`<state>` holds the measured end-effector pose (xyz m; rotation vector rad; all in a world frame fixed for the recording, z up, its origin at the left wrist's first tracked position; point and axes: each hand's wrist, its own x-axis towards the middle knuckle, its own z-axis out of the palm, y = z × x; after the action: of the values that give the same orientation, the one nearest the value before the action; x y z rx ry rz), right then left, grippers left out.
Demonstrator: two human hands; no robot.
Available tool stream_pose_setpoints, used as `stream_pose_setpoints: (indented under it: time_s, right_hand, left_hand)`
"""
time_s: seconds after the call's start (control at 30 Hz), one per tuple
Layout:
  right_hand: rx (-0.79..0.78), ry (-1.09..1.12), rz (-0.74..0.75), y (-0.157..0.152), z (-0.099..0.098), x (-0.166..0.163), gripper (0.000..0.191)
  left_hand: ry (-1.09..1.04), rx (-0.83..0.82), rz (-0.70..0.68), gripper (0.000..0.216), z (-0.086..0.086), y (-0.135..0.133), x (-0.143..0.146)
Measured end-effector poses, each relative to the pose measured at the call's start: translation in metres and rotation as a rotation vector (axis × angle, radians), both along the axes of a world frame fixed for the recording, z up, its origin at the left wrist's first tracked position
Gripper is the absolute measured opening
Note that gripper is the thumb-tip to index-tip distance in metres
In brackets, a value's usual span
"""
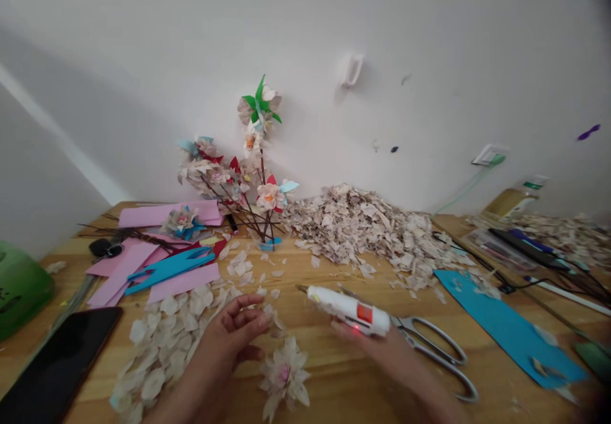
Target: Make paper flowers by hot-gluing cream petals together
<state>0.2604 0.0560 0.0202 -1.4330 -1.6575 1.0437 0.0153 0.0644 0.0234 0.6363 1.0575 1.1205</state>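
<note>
My right hand [370, 347] is closed around a white glue gun [351, 309] with an orange-red patch and a small red light; its nozzle points left. My left hand [237, 332] has its fingers curled, and a pale dried petal [275, 321] shows at the fingertips. Just below lies a flower [285, 376] made of pale petals with a pink centre. Loose pale petals [165, 341] spread over the table to the left of my left hand. Partly behind the glue gun and my right hand lie metal-handled scissors [436, 341].
Finished flowers on twigs [260, 188] stand against the wall. A large heap of dried petals [363, 226] lies at the back. Blue paper [510, 328] is at right, pink paper [184, 282] and a phone [62, 360] at left. A bottle [515, 198] stands back right.
</note>
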Motion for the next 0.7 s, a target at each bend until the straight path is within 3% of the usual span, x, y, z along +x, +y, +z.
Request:
stream_pose_setpoints:
  time_s: [0.17, 0.33, 0.7]
  right_hand:
    - [0.162, -0.058, 0.131, -0.020, 0.010, -0.011, 0.024]
    - [0.263, -0.075, 0.129, -0.025, 0.009, -0.021, 0.028]
    - [0.331, -0.053, 0.101, -0.023, 0.007, -0.027, 0.029]
  left_hand:
    - [0.009, 0.044, 0.063, 0.044, -0.001, 0.000, 0.001]
    - [0.014, 0.051, 0.026, 0.043, -0.005, 0.001, -0.001]
    - [0.024, 0.084, -0.021, 0.038, -0.008, -0.003, 0.000]
